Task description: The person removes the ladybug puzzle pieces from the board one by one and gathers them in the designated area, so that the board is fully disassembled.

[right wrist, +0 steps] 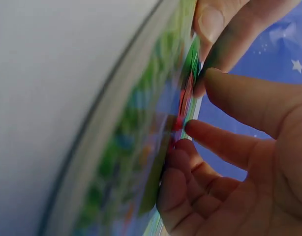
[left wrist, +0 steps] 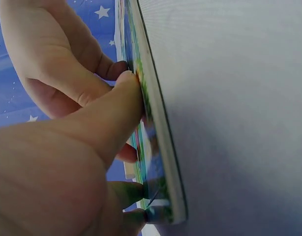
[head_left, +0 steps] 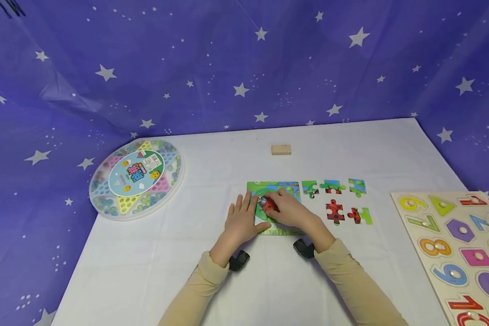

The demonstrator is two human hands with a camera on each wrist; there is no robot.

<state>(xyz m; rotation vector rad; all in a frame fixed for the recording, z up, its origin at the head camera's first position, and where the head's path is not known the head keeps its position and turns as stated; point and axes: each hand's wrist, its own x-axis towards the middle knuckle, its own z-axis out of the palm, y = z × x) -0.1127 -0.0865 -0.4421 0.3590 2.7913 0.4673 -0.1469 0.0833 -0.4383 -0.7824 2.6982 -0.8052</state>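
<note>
Your left hand (head_left: 241, 219) rests on colourful rectangular puzzle board (head_left: 291, 186); your right hand (head_left: 290, 211) touches red black-spotted ladybird (head_left: 268, 204); five multicoloured jigsaw pieces (head_left: 335, 213) lie right.

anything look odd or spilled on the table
Nothing looks spilled or damaged. Slightly odd, perhaps: the small tan rectangular block, apparently wooden, lies alone behind the colourful rectangular ladybird jigsaw, seemingly unrelated to it.

The left arm (head_left: 196, 287) and right arm (head_left: 356, 285) are slanting inward from the bottom edge, the left hand (head_left: 240, 220) lying with fingers (head_left: 238, 204) spread just below centre, the right hand (head_left: 292, 211) curling beside it.
</note>
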